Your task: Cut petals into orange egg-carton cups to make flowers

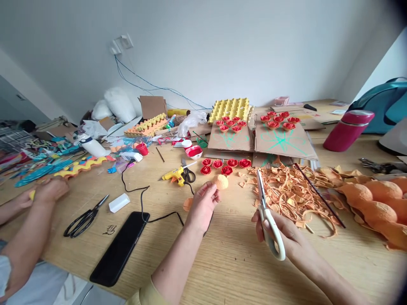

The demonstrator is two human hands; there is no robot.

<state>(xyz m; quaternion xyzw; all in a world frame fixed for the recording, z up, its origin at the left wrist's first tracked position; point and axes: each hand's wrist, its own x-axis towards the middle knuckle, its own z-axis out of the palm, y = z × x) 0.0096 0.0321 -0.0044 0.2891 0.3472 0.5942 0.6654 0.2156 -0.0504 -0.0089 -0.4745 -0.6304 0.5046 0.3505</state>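
Observation:
Between the fingertips of my left hand (204,207) is a small rounded orange egg-carton cup (221,182), held above the table. My right hand (280,233) grips a pair of white-handled scissors (270,231), the blades pointing up and away from me and looking closed. Just beyond the cup sit several red paper roses (227,170). A heap of orange carton scraps (282,192) lies past the scissors, with a dark thin stick (319,195) across it. Farther right is an orange egg carton (375,203). Near my left wrist lies a flat orange piece (188,204).
A yellow glue gun (176,175), black-handled scissors (87,216), a white block (119,203) and a black phone (121,248) lie to the left. Cardboard panels (282,142) with red flowers stand behind, a magenta bottle (346,131) at right. Another person's hands (51,192) are at far left.

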